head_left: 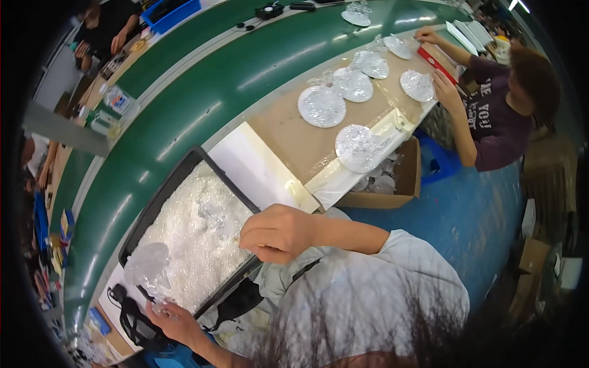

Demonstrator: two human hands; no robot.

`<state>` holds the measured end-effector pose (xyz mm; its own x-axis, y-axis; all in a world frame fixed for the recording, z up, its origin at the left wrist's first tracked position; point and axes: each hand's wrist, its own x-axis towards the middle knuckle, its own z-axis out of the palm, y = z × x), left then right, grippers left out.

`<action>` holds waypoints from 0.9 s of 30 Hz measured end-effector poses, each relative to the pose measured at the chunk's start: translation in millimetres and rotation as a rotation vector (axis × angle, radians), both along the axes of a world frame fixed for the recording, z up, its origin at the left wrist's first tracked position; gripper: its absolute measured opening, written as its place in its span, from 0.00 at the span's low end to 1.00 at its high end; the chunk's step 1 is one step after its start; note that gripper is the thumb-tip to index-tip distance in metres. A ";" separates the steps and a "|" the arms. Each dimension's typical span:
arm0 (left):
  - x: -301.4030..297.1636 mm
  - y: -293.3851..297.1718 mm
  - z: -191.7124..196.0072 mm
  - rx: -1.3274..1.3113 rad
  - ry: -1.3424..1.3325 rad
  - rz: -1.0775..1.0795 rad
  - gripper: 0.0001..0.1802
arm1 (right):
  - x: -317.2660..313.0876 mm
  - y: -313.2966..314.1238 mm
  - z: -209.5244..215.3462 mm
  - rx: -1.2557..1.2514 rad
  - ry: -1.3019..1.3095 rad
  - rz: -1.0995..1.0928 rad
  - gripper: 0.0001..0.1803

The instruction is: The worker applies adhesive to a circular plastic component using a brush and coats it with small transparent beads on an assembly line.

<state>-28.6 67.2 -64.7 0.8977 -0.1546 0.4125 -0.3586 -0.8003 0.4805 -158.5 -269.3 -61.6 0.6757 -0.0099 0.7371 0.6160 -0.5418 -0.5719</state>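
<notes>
A black-rimmed tray [178,161] in front of me holds a bed of glittering white granules [190,245]. My left hand [173,320] is at the tray's near left corner, its fingers closed on a clear plastic piece. The round, see-through disc [147,265] of this piece stands over the granules. Above the tray's right edge is my right hand [276,233], fingers pressed together in a pinch. What it holds, if anything, is hidden. Some clear, shiny bits [211,211] lie on the granules near it.
Several round clear-and-white pieces [322,106] lie on a brown-covered table ahead right. A co-worker [500,116] there handles a red strip. Below stands a cardboard box [392,196] of clear pieces. A green conveyor belt [184,122] curves past the tray; black goggles-like gear [132,316] lies left.
</notes>
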 end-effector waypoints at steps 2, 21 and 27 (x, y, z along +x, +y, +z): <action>23.8 38.7 -27.5 0.613 -0.261 -0.079 0.25 | 0.6 -1.5 -1.6 -0.005 -0.017 -0.030 0.09; 26.2 36.1 15.9 0.660 0.145 -0.327 0.16 | 7.3 -2.4 -12.3 0.091 -0.082 -0.039 0.03; 100.1 77.6 -25.4 0.451 -0.979 -1.116 0.13 | 10.6 3.4 -11.6 0.092 -0.086 -0.006 0.03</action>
